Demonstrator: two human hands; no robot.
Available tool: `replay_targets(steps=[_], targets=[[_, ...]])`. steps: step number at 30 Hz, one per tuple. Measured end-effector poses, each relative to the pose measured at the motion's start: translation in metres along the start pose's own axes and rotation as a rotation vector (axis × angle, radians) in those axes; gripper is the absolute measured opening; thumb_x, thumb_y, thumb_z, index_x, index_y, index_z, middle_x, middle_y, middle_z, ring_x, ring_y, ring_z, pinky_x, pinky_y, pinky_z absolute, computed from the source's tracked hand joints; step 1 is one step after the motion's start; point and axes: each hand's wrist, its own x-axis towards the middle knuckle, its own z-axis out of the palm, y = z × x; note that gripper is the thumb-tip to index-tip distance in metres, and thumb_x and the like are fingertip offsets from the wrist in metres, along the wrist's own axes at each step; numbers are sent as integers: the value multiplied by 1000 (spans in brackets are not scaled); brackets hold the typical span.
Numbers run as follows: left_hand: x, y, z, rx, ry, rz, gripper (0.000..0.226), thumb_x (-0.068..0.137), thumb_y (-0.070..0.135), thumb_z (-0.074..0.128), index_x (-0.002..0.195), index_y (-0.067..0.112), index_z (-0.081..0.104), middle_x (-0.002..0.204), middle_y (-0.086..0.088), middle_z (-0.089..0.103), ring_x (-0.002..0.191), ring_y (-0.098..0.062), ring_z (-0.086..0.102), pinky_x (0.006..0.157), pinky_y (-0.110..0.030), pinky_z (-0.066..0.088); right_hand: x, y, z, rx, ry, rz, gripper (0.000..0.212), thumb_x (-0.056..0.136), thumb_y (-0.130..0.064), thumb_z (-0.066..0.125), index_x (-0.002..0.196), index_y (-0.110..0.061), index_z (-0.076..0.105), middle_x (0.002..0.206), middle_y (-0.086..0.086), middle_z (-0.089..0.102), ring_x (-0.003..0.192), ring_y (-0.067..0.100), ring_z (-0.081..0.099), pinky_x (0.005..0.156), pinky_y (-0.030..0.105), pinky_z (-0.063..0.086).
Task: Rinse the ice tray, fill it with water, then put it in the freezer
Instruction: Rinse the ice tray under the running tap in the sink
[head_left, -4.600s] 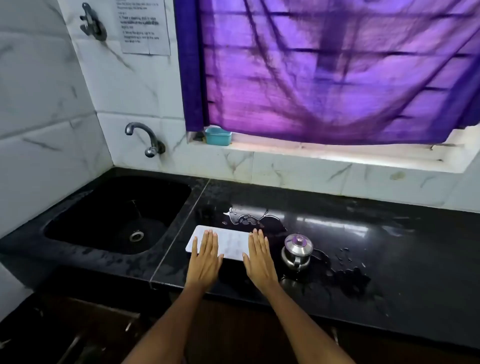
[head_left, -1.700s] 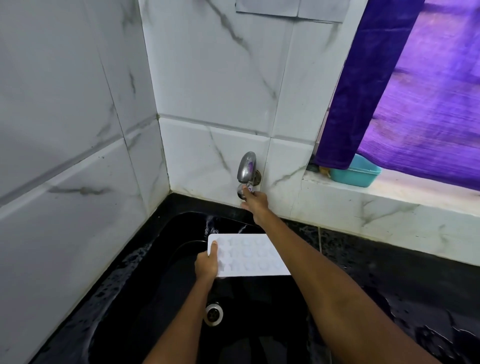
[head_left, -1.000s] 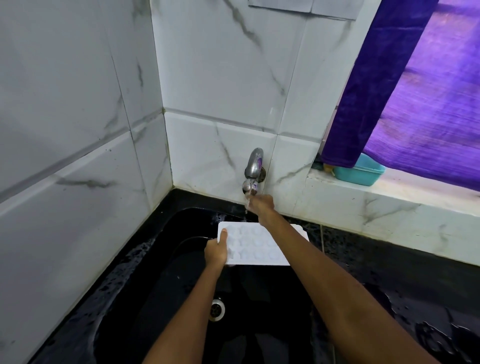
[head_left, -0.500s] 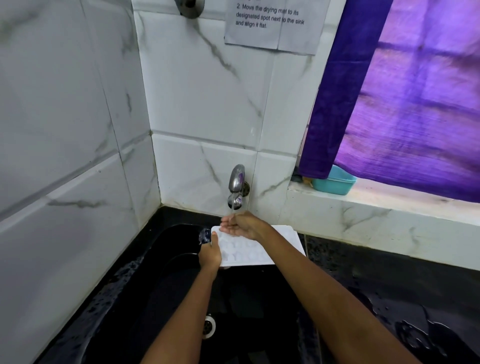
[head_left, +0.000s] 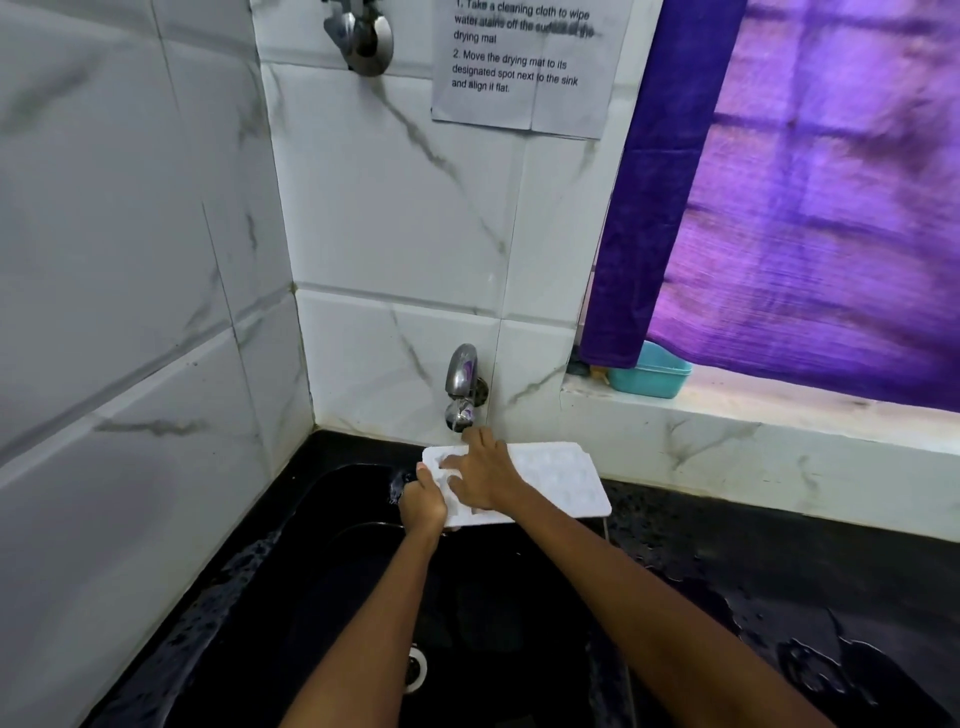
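A white ice tray (head_left: 558, 480) with round cells is held level over the black sink (head_left: 291, 597), right under the chrome tap (head_left: 461, 387). My left hand (head_left: 423, 504) grips the tray's near left corner. My right hand (head_left: 480, 475) lies flat on top of the tray with its fingers spread across the cells, fingertips close to the spout. A thin stream of water runs from the tap onto the tray's far edge.
A drain (head_left: 415, 669) sits in the sink bottom. The wet black counter (head_left: 779, 597) stretches to the right. A teal tub (head_left: 652, 373) stands on the window ledge under a purple curtain (head_left: 805, 197). White marble tile walls close in on the left and behind.
My right hand left the tap handle and came down onto the tray's cells. The tray stays under the running tap, held by my left hand.
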Motion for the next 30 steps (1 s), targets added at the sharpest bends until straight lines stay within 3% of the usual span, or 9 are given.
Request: replay_targets(steps=[3,8,10,13,15,18,23,27,30], targets=[[-6,0,3,50,-7,7,59,104,29,23,116,-16,59,122,-33,59,119,-42,54,100,-39,41,1,1,-1,-94,1,40,37,95,-35,38,123,-21,59,140,17,32,133,31,23,103,45,24],[-3,4,-2,44,12,-23,59,104,30,23,118,-16,58,124,-33,57,120,-41,53,100,-38,41,-2,4,0,19,-6,20,42,93,-41,37,130,-30,53,145,16,27,138,31,17,104,46,21],[-2,4,-3,43,-32,15,60,104,31,24,114,-16,60,122,-32,60,117,-40,56,99,-37,42,-3,4,-4,-16,34,68,44,92,-42,34,126,-25,58,147,17,25,139,31,15,105,49,19],[-1,4,-7,6,-36,20,58,104,30,25,114,-15,60,120,-30,61,115,-39,57,98,-36,43,-6,-2,-4,7,-25,62,55,87,-51,30,132,-27,51,151,17,18,142,32,7,108,52,16],[0,3,-10,1,-7,9,56,104,29,25,118,-14,59,123,-30,59,117,-40,55,98,-36,42,-7,0,-3,13,-45,48,56,86,-59,31,133,-34,48,151,17,20,143,32,4,110,56,10],[-6,4,-7,13,-37,12,56,104,28,26,115,-14,60,120,-31,61,116,-40,56,99,-38,42,-6,2,-6,-31,17,60,46,94,-54,35,125,-28,58,152,18,19,145,34,1,110,63,-2],[-6,6,-14,5,13,-20,57,104,29,25,118,-15,58,123,-31,59,118,-41,54,101,-39,42,-4,10,-15,114,-204,42,49,89,-61,39,134,-43,44,157,12,6,145,34,-10,112,64,-3],[-13,10,-8,21,-41,-17,57,104,30,25,119,-14,57,124,-31,58,119,-40,54,100,-38,41,-6,5,-15,18,-103,77,43,94,-52,37,130,-35,51,156,16,10,145,34,-6,110,65,-4],[-12,10,-11,11,-2,-41,57,104,29,25,120,-15,57,125,-31,57,119,-41,54,101,-38,41,-9,4,-15,61,-200,79,49,92,-58,35,138,-40,40,156,18,6,144,36,-12,109,65,-6]])
